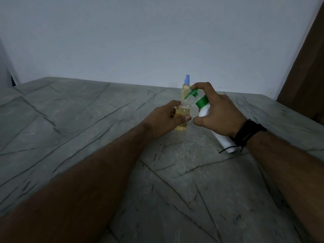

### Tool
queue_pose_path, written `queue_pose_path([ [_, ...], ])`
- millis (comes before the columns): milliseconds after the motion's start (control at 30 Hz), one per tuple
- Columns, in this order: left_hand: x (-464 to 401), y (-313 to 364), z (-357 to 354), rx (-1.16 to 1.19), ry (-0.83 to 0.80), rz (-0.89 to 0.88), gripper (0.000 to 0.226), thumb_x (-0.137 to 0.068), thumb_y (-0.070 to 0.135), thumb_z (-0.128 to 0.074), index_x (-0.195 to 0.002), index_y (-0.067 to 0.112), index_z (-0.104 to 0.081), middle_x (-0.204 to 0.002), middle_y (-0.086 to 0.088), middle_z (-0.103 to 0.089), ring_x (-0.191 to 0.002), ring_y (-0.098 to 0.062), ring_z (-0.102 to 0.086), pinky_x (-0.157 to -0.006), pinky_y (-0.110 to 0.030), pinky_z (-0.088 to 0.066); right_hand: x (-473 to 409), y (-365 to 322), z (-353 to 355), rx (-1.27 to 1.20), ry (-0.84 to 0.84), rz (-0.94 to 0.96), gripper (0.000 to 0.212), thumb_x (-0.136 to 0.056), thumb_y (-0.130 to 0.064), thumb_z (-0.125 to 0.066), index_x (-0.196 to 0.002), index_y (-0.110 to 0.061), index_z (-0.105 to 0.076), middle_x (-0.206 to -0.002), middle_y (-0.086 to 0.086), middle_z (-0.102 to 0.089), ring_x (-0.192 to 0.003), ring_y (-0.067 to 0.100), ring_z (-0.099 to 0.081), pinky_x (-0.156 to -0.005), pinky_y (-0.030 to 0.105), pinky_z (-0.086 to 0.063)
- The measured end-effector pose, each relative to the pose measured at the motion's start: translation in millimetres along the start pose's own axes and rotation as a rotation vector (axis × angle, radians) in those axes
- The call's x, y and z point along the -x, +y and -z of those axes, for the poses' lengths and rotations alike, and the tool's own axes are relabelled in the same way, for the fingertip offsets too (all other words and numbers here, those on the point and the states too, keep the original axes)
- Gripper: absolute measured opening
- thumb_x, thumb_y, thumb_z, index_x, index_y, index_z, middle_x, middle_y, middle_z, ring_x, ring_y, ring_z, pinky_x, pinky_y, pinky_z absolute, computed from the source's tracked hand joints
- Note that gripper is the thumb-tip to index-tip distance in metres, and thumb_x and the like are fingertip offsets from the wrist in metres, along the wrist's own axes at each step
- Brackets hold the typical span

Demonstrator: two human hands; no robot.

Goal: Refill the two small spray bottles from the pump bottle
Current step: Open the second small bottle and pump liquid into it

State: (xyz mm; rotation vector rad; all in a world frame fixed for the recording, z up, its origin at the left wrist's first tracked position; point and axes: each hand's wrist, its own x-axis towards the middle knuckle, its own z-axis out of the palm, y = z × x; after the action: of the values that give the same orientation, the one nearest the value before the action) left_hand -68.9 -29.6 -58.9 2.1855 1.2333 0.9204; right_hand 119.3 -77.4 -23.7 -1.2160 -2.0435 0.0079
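My left hand (pixel 164 120) grips a small clear bottle (pixel 182 113) of yellow liquid that stands on the table with its threaded neck uncapped. My right hand (pixel 219 113) holds the white pump bottle (pixel 206 109), which has a green collar and is tilted to the left, and a finger rests on its green pump head (pixel 192 92). The green spout points down at the open neck. Behind them stands a second small bottle (pixel 186 88) of yellow liquid with a blue spray cap on.
The grey stone-patterned table (pixel 87 137) runs back to a pale wall. A brown wooden panel (pixel 305 76) rises at the right edge. A black cord bracelet sits on my right wrist (pixel 249 132).
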Motion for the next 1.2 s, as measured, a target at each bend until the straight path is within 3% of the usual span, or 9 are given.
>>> queue_pose_path([
  [367, -2.7, -2.1, -1.5, -0.02, -0.007, -0.004, 0.063, -0.086, 0.058, -0.06, -0.139, 0.029, -0.043, -0.129, 0.004, -0.06, -0.112, -0.013, -0.058, -0.09, -0.027, -0.046, -0.7, 1.1, -0.3, -0.002, -0.004, -0.006, 0.075, -0.066, -0.021, -0.079, -0.131, -0.033, -0.041, -0.081, -0.012, -0.061, -0.067, 0.011, -0.06, -0.062, 0.028, -0.047],
  [500, -2.3, -2.1, -1.3, -0.009, -0.01, -0.006, 0.064, -0.086, 0.057, -0.06, -0.139, 0.027, -0.043, -0.129, 0.004, -0.06, -0.113, -0.014, -0.059, -0.093, -0.029, -0.047, -0.5, 0.3, -0.3, -0.001, -0.011, 0.004, 0.074, -0.067, -0.021, -0.078, -0.13, -0.032, -0.041, -0.078, -0.006, -0.063, -0.066, 0.015, -0.061, -0.061, 0.03, -0.049],
  [667, -2.7, -2.3, -0.6, -0.015, -0.012, -0.005, 0.062, -0.086, 0.056, -0.06, -0.138, 0.027, -0.043, -0.129, 0.003, -0.06, -0.112, -0.013, -0.059, -0.088, -0.024, -0.044, -0.6, -0.1, -0.4, -0.011, -0.014, -0.007, 0.072, -0.066, -0.023, -0.078, -0.128, -0.03, -0.042, -0.078, -0.015, -0.06, -0.067, 0.008, -0.06, -0.06, 0.023, -0.043],
  [833, -2.1, -1.1, -0.4, 0.008, -0.026, -0.009, 0.062, -0.087, 0.055, -0.06, -0.139, 0.025, -0.043, -0.13, 0.003, -0.06, -0.113, -0.013, -0.059, -0.096, -0.032, -0.048, -0.2, 0.4, 0.0, -0.003, -0.009, 0.003, 0.075, -0.067, -0.019, -0.078, -0.131, -0.034, -0.042, -0.076, -0.011, -0.061, -0.064, 0.006, -0.058, -0.058, 0.019, -0.042],
  [933, -1.8, -0.2, -0.4, 0.011, -0.03, -0.001, 0.062, -0.087, 0.054, -0.06, -0.139, 0.026, -0.043, -0.131, 0.003, -0.06, -0.114, -0.014, -0.059, -0.098, -0.034, -0.048, -0.2, -0.2, 0.0, -0.002, -0.009, -0.001, 0.071, -0.066, -0.02, -0.078, -0.127, -0.032, -0.042, -0.079, -0.009, -0.063, -0.065, 0.008, -0.059, -0.06, 0.025, -0.047],
  [1067, -1.4, 0.0, -0.1, 0.005, -0.025, -0.008, 0.061, -0.087, 0.054, -0.06, -0.138, 0.026, -0.044, -0.129, 0.004, -0.06, -0.113, -0.013, -0.059, -0.094, -0.029, -0.048, 0.0, 0.4, -0.6, -0.009, -0.007, -0.001, 0.07, -0.066, -0.02, -0.078, -0.125, -0.031, -0.042, -0.083, -0.005, -0.065, -0.067, 0.012, -0.061, -0.062, 0.031, -0.05],
  [1200, -1.4, -0.6, -0.2, 0.005, -0.019, -0.007, 0.061, -0.086, 0.055, -0.061, -0.138, 0.027, -0.044, -0.128, 0.004, -0.061, -0.111, -0.012, -0.059, -0.091, -0.027, -0.046, -0.5, -0.4, -0.2, 0.003, -0.009, 0.007, 0.074, -0.067, -0.02, -0.078, -0.131, -0.034, -0.042, -0.076, -0.011, -0.061, -0.065, 0.008, -0.058, -0.059, 0.023, -0.043],
])
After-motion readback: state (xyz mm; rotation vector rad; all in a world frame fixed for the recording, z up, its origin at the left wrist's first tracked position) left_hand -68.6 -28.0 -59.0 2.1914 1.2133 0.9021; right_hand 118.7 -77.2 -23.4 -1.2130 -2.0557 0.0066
